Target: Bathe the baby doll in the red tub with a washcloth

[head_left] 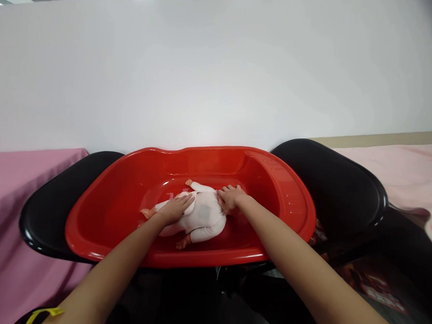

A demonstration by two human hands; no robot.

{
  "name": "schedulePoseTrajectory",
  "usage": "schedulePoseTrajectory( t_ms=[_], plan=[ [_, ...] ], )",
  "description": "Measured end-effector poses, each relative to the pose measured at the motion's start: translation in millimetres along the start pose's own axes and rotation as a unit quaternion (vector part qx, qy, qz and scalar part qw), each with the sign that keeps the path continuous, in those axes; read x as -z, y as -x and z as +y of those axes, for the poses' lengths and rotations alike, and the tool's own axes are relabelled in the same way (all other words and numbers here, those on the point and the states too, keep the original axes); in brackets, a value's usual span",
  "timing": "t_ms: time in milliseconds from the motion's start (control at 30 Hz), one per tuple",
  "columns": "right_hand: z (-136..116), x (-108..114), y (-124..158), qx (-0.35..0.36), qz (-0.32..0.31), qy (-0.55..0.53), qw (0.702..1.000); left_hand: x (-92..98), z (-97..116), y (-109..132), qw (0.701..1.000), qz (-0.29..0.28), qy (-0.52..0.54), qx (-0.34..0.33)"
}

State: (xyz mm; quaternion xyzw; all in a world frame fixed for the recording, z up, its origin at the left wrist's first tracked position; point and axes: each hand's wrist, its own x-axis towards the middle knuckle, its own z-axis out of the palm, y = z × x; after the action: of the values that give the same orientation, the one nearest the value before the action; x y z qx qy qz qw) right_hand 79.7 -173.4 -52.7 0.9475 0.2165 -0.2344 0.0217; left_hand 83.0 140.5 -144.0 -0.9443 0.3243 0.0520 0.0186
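A baby doll [203, 211] in a white long-sleeved outfit lies inside a red baby bathtub [296, 202]. Its limbs point to the left and sideways, and a small grey patch marks its body. My left hand [177, 209] lies over the doll's lower body, fingers stretched out flat. White fabric shows under and beside those fingers; whether it is a loose cloth or part of the outfit I cannot tell. At the doll's neck end, my right hand [230, 199] curls its fingers around it. The doll's head is mostly hidden behind that hand and wrist.
The tub rests across two black chairs, a left one [54, 208] and a right one [335, 190]. A white wall [219, 72] rises directly behind it. Pink cloth [20, 193] covers a surface at left, and paler pink cloth [403, 173] lies at right.
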Motion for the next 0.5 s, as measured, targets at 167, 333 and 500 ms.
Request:
schedulePoseTrajectory(
  t_ms=[167,333,500],
  plan=[
    [-2.3,2.1,5.1,-0.002,-0.002,0.0,1.0,-7.2,-16.7,13.0,0.992,-0.041,-0.006,0.122],
    [-4.0,2.3,9.1,-0.007,0.005,-0.001,1.0,-4.1,-19.0,22.4,0.981,-0.059,-0.025,0.183],
    [-3.7,2.7,9.2,-0.008,0.01,-0.005,1.0,6.4,-13.4,25.4,0.955,-0.12,-0.071,0.26]
  ],
)
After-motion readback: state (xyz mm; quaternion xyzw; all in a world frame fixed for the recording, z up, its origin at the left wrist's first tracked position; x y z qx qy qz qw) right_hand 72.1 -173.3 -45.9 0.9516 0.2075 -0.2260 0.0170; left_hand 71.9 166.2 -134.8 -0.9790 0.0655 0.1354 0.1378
